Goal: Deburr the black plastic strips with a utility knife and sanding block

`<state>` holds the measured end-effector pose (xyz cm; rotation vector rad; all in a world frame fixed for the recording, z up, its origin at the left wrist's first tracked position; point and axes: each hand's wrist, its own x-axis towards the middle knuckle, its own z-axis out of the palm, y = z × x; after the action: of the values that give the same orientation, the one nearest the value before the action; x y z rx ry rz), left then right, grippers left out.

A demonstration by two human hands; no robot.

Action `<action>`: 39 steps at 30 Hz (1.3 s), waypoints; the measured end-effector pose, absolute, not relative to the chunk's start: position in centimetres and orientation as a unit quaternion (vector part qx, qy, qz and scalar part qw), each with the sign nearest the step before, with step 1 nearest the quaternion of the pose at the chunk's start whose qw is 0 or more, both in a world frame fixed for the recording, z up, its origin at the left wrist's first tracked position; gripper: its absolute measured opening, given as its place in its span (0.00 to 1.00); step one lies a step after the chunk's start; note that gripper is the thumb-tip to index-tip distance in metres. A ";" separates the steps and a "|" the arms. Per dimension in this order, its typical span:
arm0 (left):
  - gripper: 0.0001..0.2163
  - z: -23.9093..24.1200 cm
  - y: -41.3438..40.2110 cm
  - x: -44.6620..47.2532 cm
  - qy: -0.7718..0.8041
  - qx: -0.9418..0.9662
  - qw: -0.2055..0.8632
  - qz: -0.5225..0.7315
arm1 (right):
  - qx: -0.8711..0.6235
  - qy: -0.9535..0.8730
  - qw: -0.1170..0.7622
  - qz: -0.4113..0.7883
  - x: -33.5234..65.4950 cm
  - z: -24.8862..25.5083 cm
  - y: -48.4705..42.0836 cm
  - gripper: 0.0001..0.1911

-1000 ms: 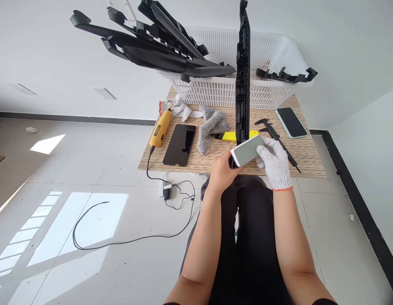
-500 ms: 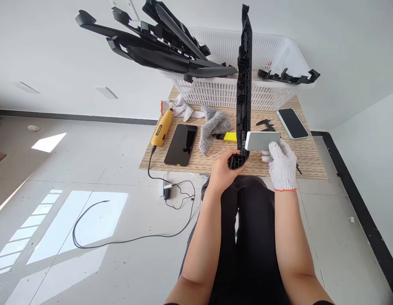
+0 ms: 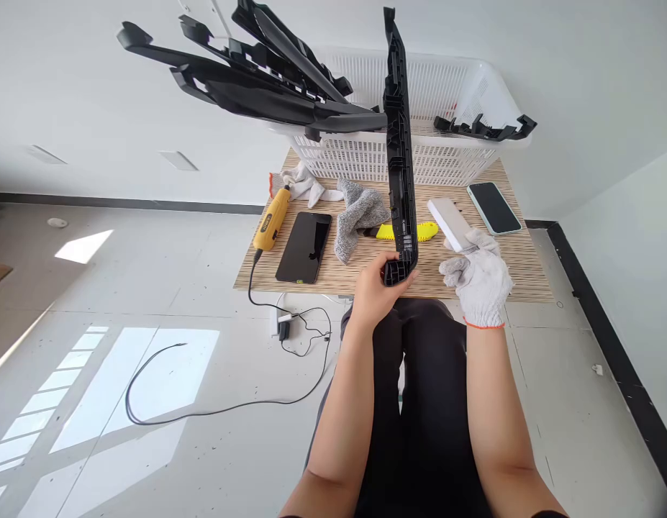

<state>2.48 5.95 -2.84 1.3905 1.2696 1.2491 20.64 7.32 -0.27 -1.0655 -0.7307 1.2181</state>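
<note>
My bare left hand [image 3: 380,290] is closed round the lower end of a long black plastic trim piece [image 3: 399,151]. The piece stands nearly upright, its ribbed inner side towards me. On my right hand [image 3: 480,282] is a white knitted glove with an orange cuff edge. Its fingers hold the near end of a white rectangular block [image 3: 447,219], which tilts up and left, apart from the trim piece. A yellow utility knife [image 3: 427,231] lies behind the trim piece, partly hidden by it. A grey cloth [image 3: 360,216] is just left of the knife.
A white plastic basket [image 3: 365,160] at the back holds several black trim pieces [image 3: 262,97] sticking out left; another [image 3: 484,129] rests on its right rim. A yellow rotary tool [image 3: 272,219] with a cable, a dark phone [image 3: 304,247], a white glove [image 3: 306,185] and a pale-cased phone [image 3: 493,208] lie around.
My right hand has drawn the block away from the trim piece to the right and turned it, from its grey face to its white side. The trim piece has shifted slightly left.
</note>
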 end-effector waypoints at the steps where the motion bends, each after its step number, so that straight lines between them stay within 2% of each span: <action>1: 0.14 -2.8 6.0 2.5 0.507 0.556 0.429 0.500 | -0.471 -0.313 0.628 0.535 20.7 -0.4 7.3 0.16; 3: 0.14 -2.8 6.0 2.5 0.504 0.554 0.432 0.502 | -0.493 -0.311 0.621 0.524 20.5 -0.7 7.3 0.15; 8: 0.14 -3.1 6.1 2.6 0.517 0.559 0.422 0.491 | -0.565 -0.430 0.535 0.458 19.3 -1.3 7.1 0.16; 10: 0.15 -3.2 6.1 2.6 0.520 0.562 0.424 0.484 | -0.585 -0.417 0.560 0.413 19.1 -1.3 7.2 0.14; 15: 0.15 -3.0 6.0 2.6 0.519 0.560 0.430 0.482 | -0.535 -0.445 0.538 0.476 19.4 -1.2 7.3 0.14; 19: 0.15 -2.9 6.0 2.6 0.507 0.553 0.439 0.494 | -0.548 -0.397 0.587 0.445 19.3 -0.9 7.2 0.12; 22: 0.15 -3.0 6.0 2.6 0.511 0.555 0.435 0.491 | -0.537 -0.419 0.552 0.482 19.1 -0.7 7.2 0.13; 26: 0.15 -3.2 6.0 2.5 0.516 0.555 0.430 0.491 | -0.540 -0.403 0.579 0.459 19.2 -0.7 7.2 0.12; 29: 0.16 -3.3 6.0 2.5 0.518 0.557 0.428 0.489 | -0.516 -0.434 0.541 0.503 19.2 -0.7 7.2 0.13; 32: 0.16 -3.3 6.0 2.5 0.509 0.554 0.435 0.495 | -0.558 -0.389 0.586 0.441 19.1 -0.7 7.3 0.11; 34: 0.15 -3.2 6.0 2.5 0.503 0.552 0.438 0.500 | -0.557 -0.376 0.608 0.423 19.1 -0.7 7.4 0.14; 37: 0.16 -3.1 5.9 2.5 0.500 0.551 0.443 0.499 | -0.531 -0.394 0.604 0.446 19.0 -0.7 7.4 0.28; 39: 0.16 -3.1 5.9 2.5 0.502 0.549 0.445 0.498 | -0.528 -0.374 0.623 0.439 19.0 -0.8 7.3 0.29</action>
<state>2.52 5.92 -3.06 1.3617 1.2446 1.2354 19.03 7.30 -0.77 -1.2124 -0.8587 1.0078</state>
